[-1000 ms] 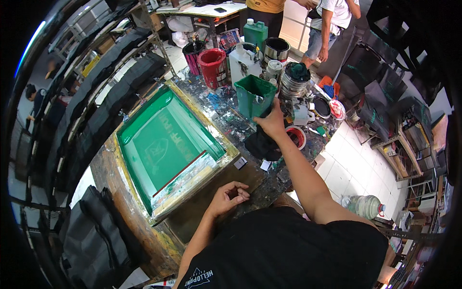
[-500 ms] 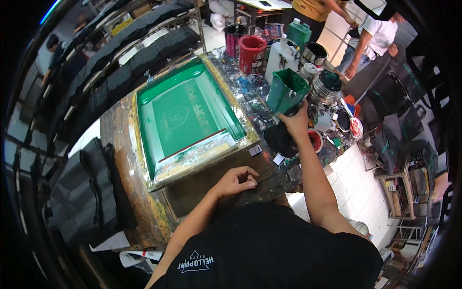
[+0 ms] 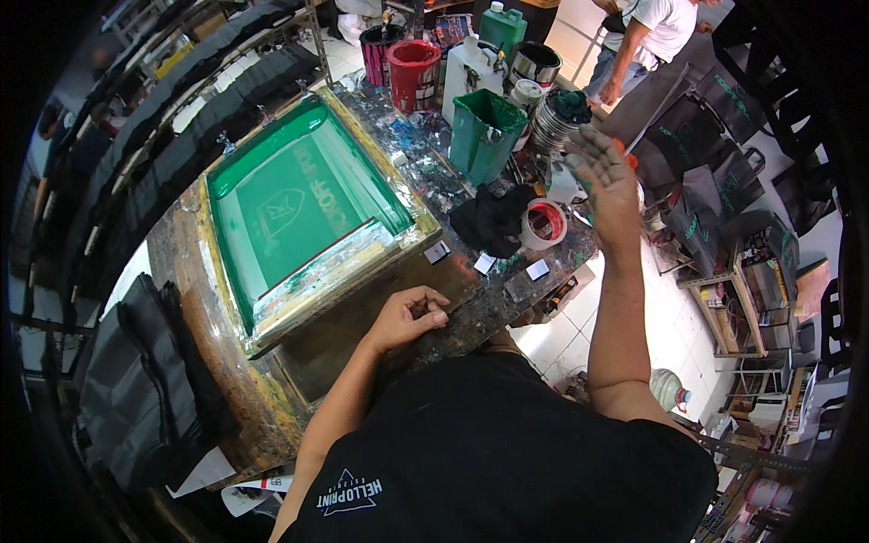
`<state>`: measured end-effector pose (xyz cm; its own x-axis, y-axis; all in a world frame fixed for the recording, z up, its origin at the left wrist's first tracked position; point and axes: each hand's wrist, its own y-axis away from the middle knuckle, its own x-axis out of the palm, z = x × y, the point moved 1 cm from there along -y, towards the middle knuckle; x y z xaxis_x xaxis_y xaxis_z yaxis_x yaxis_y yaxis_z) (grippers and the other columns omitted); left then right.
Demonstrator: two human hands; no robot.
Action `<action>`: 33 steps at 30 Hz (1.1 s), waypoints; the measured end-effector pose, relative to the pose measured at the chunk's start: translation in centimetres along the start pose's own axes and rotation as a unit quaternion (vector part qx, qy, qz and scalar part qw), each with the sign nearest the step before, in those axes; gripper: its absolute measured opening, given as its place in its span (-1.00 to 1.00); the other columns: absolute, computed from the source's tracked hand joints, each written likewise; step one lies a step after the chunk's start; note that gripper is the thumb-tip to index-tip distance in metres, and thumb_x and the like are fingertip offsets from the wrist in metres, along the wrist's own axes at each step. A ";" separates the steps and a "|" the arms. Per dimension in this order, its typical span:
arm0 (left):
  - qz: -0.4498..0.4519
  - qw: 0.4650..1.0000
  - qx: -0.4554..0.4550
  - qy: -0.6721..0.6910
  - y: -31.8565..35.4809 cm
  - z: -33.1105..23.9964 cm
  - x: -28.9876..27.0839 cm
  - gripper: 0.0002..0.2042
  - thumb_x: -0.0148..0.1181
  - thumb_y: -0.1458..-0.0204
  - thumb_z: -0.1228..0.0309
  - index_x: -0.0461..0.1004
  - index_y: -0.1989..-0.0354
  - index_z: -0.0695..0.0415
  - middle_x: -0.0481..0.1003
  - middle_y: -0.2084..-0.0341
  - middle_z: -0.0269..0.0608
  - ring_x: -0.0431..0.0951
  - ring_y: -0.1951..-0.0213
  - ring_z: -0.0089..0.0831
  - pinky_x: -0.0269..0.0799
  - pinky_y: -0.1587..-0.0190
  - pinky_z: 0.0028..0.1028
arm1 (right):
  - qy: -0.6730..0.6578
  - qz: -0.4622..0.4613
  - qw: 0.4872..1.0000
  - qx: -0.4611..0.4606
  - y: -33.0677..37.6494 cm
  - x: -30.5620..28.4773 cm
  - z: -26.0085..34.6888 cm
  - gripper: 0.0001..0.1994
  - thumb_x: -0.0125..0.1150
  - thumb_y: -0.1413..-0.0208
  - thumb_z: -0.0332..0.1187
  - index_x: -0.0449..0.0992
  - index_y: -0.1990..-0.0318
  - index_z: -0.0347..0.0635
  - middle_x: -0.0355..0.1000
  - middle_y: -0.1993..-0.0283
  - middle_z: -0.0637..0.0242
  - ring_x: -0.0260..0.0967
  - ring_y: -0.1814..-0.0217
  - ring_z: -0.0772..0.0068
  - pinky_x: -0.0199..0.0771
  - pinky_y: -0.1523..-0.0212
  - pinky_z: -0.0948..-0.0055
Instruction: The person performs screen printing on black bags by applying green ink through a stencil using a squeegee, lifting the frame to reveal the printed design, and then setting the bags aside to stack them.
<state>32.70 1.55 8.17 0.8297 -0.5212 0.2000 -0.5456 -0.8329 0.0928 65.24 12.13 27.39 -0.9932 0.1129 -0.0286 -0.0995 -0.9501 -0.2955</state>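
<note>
My right hand (image 3: 606, 181) is raised over the right side of the worktable, fingers stretched out and smudged with ink, holding nothing. Left of it stands an open, square green ink container (image 3: 478, 145), upright. My left hand (image 3: 409, 319) hovers or rests by the table's front edge, fingers loosely bent, thumb apart, nothing in it. Just beyond it lies a wooden-framed printing screen (image 3: 308, 213) coated in green ink, with a red-edged squeegee-like strip (image 3: 317, 262) along its near side. A black cloth (image 3: 487, 222) and a white, red-stained cup-like container (image 3: 545, 224) sit nearer than the green container.
A red bucket (image 3: 414, 80), a white jug (image 3: 471, 72), a green jug (image 3: 501, 29) and ink-stained cans (image 3: 554, 118) crowd the back right. Black fabric pieces (image 3: 149, 362) are stacked at left. Racks of black fabric (image 3: 199, 113) stand behind. Another person (image 3: 638, 41) stands at the far right.
My right hand has let go of the green container and moved right and up, its fingers opening. The whole view has shifted, and my left hand keeps its pose.
</note>
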 end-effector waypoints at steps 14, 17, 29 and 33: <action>-0.293 0.954 -0.040 -0.049 12.7 -1.9 1.1 -0.74 0.16 -0.40 0.31 0.63 0.04 0.28 0.67 0.31 -0.20 0.67 0.21 -0.46 0.59 0.13 -0.46 | 0.099 0.222 0.970 -0.013 7.9 11.3 -0.2 -0.74 0.42 -0.16 -0.42 0.61 0.01 -0.26 0.60 0.08 0.24 0.54 0.00 0.39 0.49 -0.08 0.41; -0.380 0.924 -0.030 0.010 15.2 -1.0 1.0 -0.73 0.19 -0.39 0.28 0.62 0.13 0.29 0.66 0.34 -0.19 0.67 0.24 -0.45 0.62 0.18 -0.45 | 0.147 0.340 0.916 -0.156 8.3 15.7 -1.5 -0.59 0.49 -0.10 -0.28 0.57 -0.07 -0.24 0.55 -0.04 0.12 0.49 -0.13 0.07 0.46 -0.15 0.16; -0.520 0.760 0.099 0.377 15.7 -0.2 -1.9 -0.61 0.12 -0.41 0.13 0.43 -0.01 0.31 0.58 0.08 0.11 0.58 -0.16 -0.07 0.53 -0.28 -0.09 | 0.407 0.493 0.684 -0.352 6.5 26.1 -3.6 -0.52 0.43 -0.02 -0.30 0.53 -0.15 0.01 0.45 0.03 0.35 0.40 -0.10 0.22 0.43 -0.02 0.15; -0.405 0.775 0.213 0.435 15.8 -0.2 -4.2 -0.44 -0.02 -0.43 -0.02 0.31 -0.23 0.30 0.54 -0.06 0.18 0.49 -0.27 0.05 0.42 -0.37 0.01 | 0.404 0.446 0.719 -0.348 7.8 25.9 -3.2 -0.67 0.25 -0.15 -0.37 0.54 -0.09 -0.05 0.49 0.08 0.32 0.42 -0.10 0.22 0.41 -0.06 0.12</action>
<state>20.61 -9.37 8.99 0.3841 0.3735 0.8444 0.3559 -0.9037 0.2379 38.95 8.61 21.28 -0.2557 -0.0532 -0.9653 0.8889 -0.4056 -0.2132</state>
